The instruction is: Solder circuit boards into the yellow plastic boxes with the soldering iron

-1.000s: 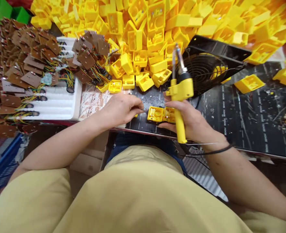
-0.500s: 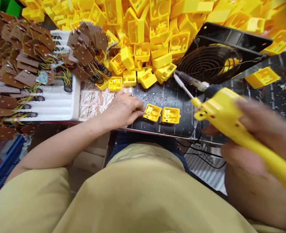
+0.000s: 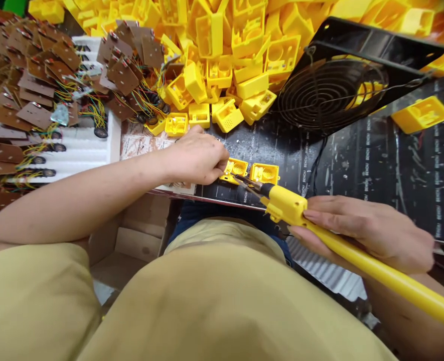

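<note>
My right hand [image 3: 372,230] is wrapped round a yellow soldering iron [image 3: 286,203] with a thin feed tube beside its tip. The tip points left and reaches over the front of a small open yellow plastic case [image 3: 240,166]. At that case's left edge, my left hand [image 3: 202,156] has its fingers pinched together. What they hold, if anything, is hidden by the hand. A second open yellow case [image 3: 265,174] lies just right of the first, partly behind the iron.
A heap of yellow cases [image 3: 210,35] fills the back. A black fan [image 3: 319,95] leans at the back right, near another yellow case [image 3: 423,114]. To the left, brown circuit boards [image 3: 37,115] with wires cover a white foam tray [image 3: 82,150]. The black mat [image 3: 406,185] ends at the front edge.
My right hand has brought the soldering iron left and down, from beside the fan to the left case. My left hand stays at that case, its wrist now turned over more.
</note>
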`<state>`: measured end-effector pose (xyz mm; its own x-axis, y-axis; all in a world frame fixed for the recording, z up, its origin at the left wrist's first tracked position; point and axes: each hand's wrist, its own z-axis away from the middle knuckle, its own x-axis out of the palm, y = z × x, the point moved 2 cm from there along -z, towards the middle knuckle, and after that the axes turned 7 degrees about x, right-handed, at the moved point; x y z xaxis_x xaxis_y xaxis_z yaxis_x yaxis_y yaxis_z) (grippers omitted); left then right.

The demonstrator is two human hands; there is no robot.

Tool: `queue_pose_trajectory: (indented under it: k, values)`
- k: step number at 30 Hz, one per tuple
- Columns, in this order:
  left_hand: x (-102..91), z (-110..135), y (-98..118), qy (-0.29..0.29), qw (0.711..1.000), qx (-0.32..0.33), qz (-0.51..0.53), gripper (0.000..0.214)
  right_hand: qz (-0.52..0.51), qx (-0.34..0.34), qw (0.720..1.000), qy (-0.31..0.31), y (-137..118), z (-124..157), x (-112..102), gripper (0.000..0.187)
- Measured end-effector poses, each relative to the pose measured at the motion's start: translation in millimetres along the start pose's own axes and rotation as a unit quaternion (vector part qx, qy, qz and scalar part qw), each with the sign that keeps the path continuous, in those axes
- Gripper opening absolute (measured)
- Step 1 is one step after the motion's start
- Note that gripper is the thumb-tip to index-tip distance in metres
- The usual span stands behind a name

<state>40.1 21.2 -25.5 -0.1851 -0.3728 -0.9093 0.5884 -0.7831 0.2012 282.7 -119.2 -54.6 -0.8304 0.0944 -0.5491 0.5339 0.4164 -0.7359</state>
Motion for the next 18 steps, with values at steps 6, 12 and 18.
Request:
queue_pose_trajectory:
  k: [6, 12, 18]
  values:
    - [-0.9, -6, 0, 0.001, 1.000, 0.019, -0.012, 0.016, 0.063, -0.121, 0.989, -0.056, -10, -12, -2, 0.021]
    - [0.6, -10, 0, 0.022, 0.999, 0.014, 0.019, 0.011, 0.082, -0.215, 0.970, -0.078, -17, -29, -9, 0.025]
    - [4.5, -11, -5, 0.045, 0.997, 0.028, 0.060, 0.011, 0.094, -0.090, 0.990, -0.051, -6, -15, -20, 0.010]
